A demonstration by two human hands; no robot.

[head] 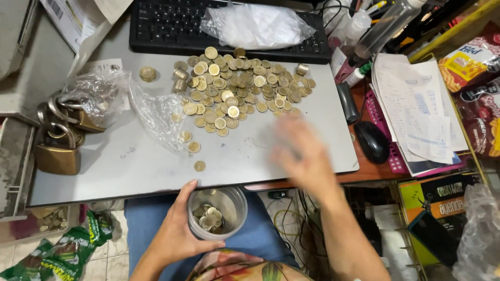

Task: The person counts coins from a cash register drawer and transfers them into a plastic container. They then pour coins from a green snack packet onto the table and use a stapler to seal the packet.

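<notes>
My left hand (174, 231) grips a clear round plastic container (217, 212) holding some coins, held just below the front edge of the grey desk board (114, 171). My right hand (302, 153) is blurred in motion over the board's right front, fingers spread, nothing visible in it. A wide pile of gold and silver coins (234, 88) lies spread on the board beyond it, with a few short stacks at the pile's edges. Two loose coins (197, 156) lie nearer the front edge.
A black keyboard (172, 26) with a crumpled clear bag (255, 23) on it sits at the back. Brass padlocks (60, 140) and a clear bag (130, 104) lie left. A black mouse (372, 141), papers (416, 109) and snack packets (476, 78) lie right.
</notes>
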